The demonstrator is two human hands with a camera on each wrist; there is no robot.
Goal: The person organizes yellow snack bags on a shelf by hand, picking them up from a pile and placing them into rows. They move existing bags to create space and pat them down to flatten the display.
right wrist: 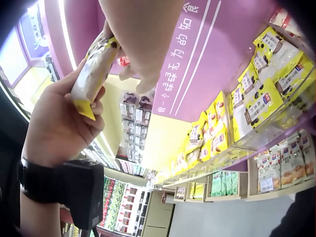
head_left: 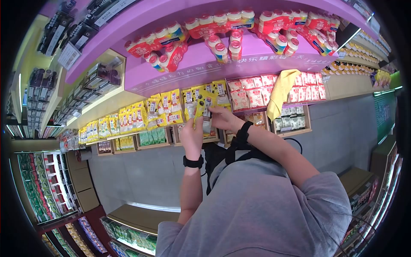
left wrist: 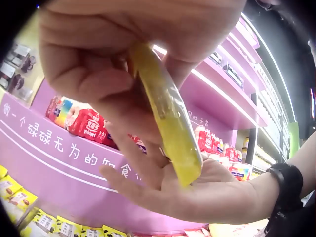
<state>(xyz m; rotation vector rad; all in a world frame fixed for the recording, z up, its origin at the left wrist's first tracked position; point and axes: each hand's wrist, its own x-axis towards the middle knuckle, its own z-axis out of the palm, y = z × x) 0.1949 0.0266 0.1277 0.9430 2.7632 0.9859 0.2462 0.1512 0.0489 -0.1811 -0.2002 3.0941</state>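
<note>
A yellow and white snack bag is held up over the front shelf. My left hand grips it, the bag seen edge-on in the left wrist view. From the other side my right hand reaches in and pinches the bag's edge, its outer fingers spread loosely away. In the right wrist view the left hand curls round the lower part of the bag, and the right hand overlaps its top end. Matching yellow bags stand in a clear bin just beyond the hands.
Red-wrapped drink bottle packs line the purple ledge above. Right of the yellow bags sits a bin of red and white packets, with a yellow cloth draped over it. Lower wooden trays hold green packets.
</note>
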